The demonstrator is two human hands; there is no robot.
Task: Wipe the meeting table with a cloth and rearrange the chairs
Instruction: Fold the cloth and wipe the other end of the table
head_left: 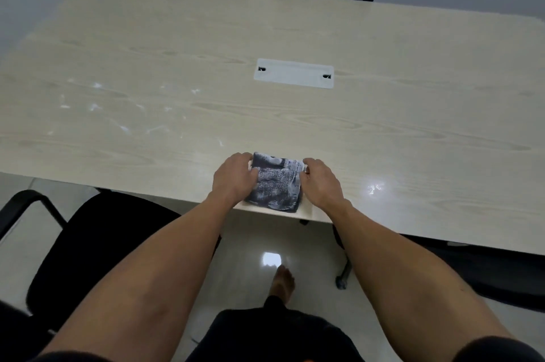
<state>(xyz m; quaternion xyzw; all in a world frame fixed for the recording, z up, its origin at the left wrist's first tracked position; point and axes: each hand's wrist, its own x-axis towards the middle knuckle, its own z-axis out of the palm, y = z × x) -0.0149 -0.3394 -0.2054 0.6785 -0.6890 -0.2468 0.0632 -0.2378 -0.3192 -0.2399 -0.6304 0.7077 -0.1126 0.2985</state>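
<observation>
Cloth [275, 183] looks soft, light and floppy; your left hand [234, 177] and right hand [320, 182] pinch its two sides, folded bulk between.

I can read no text anywhere; the cloth [275, 183] carries a mottled grey pattern, and two small dark marks on the table's white cover plate [294, 73] are perhaps notches, not letters.

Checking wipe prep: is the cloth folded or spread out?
Folded. The cloth lies as a compact square at the table's near edge, with the left hand and right hand holding its sides.
</observation>
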